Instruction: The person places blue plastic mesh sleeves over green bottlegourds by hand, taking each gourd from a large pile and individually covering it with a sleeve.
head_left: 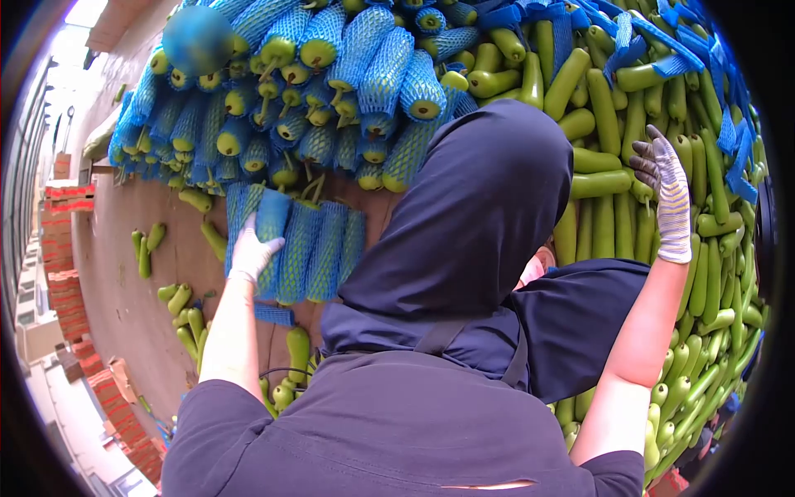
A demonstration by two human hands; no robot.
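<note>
My left hand, in a pale glove, grips a long green gourd in a blue foam net, thumb spread along its near end. More netted gourds lie side by side just to the right of that hand, on the brown floor. My right hand wears a striped glove with darkened fingertips. Its fingers are apart and hold nothing, reaching over the heap of bare green gourds. A horizontal gourd lies close to the left of its palm.
Netted gourds are stacked at the back left, beside a blurred blue round shape. Loose blue net sleeves lie over the bare gourds at upper right. Several small gourds are scattered on the floor. Red-edged cartons line the far left.
</note>
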